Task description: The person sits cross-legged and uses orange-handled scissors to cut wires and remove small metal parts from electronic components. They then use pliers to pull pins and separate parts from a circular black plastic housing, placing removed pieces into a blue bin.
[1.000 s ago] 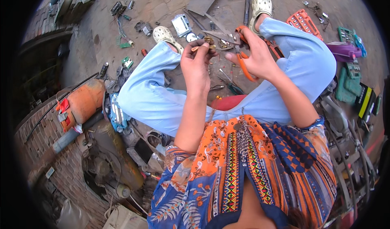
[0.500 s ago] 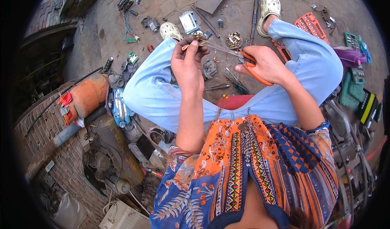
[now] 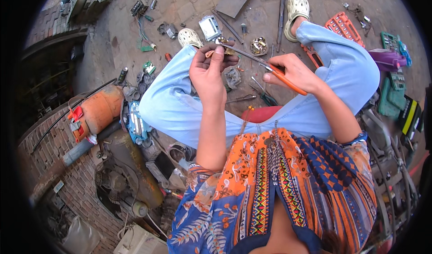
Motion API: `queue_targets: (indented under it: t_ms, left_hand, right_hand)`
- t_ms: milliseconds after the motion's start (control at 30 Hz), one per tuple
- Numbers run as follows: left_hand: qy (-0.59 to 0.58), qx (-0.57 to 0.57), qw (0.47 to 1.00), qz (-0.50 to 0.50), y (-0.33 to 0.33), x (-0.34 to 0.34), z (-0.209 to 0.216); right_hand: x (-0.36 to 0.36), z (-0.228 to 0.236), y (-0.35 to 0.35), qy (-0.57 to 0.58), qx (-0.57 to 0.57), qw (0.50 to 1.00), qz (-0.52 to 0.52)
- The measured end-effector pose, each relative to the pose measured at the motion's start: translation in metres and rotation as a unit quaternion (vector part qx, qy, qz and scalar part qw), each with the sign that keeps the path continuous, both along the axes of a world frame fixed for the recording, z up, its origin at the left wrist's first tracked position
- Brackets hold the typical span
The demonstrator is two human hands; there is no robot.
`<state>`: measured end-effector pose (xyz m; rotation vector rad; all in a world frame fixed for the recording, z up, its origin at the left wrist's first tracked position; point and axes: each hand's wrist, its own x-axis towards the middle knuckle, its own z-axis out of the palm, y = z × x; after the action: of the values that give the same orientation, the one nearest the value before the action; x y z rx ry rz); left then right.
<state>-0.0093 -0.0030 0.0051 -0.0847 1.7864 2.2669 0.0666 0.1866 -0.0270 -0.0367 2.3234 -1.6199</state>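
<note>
My left hand (image 3: 209,69) is closed, thumb against fingers, on a small brass-coloured metal piece (image 3: 221,41). A copper-coloured bit (image 3: 209,53) shows beside its thumb; fingers hide much of what it grips. My right hand (image 3: 294,74) is wrapped around the orange handles of a pair of metal shears (image 3: 290,82). Their long blades reach left to the metal piece, the tips right at my left fingertips. Whether the blades bite into the metal cannot be made out. Both hands are held above the ground between my bent knees.
Beyond my hands sit a dish of small brass parts (image 3: 258,46), a white box-shaped device (image 3: 210,27) and a hammer (image 3: 281,20). A screwdriver (image 3: 240,98) and pliers (image 3: 268,98) lie nearer. Red tool case (image 3: 344,28) to the right, orange cylinder (image 3: 101,107) to the left.
The shears' handles have come together in my right hand, and the blades have tilted up toward the metal piece. My left hand has turned slightly, with the piece still in it.
</note>
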Motion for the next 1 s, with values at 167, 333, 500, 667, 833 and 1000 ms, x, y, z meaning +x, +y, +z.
queue_targets:
  t_ms: [167, 333, 500, 667, 833, 1000]
  left_hand:
    - [0.015, -0.043, 0.999, 0.005, 0.000, 0.002, 0.000]
    - [0.114, -0.124, 0.986, 0.014, 0.012, 0.011, 0.000]
    - [0.154, -0.126, 0.979, 0.045, 0.015, 0.016, -0.001]
    - [0.188, -0.073, 0.978, 0.053, 0.012, 0.017, -0.009]
    - [0.232, -0.122, 0.963, 0.063, 0.005, 0.017, -0.011]
    - [0.260, -0.146, 0.953, 0.050, 0.002, 0.017, -0.011]
  right_hand:
    - [0.003, -0.008, -0.005, -0.034, -0.066, 0.997, 0.005]
    - [0.003, -0.006, -0.008, -0.074, -0.122, 0.990, 0.004]
    - [0.003, -0.013, -0.009, -0.083, -0.172, 0.981, 0.024]
    - [0.005, -0.008, -0.010, -0.086, -0.336, 0.932, 0.105]
    - [0.006, 0.007, -0.009, -0.115, -0.269, 0.951, 0.100]
    - [0.012, -0.002, -0.017, -0.105, -0.248, 0.961, 0.064]
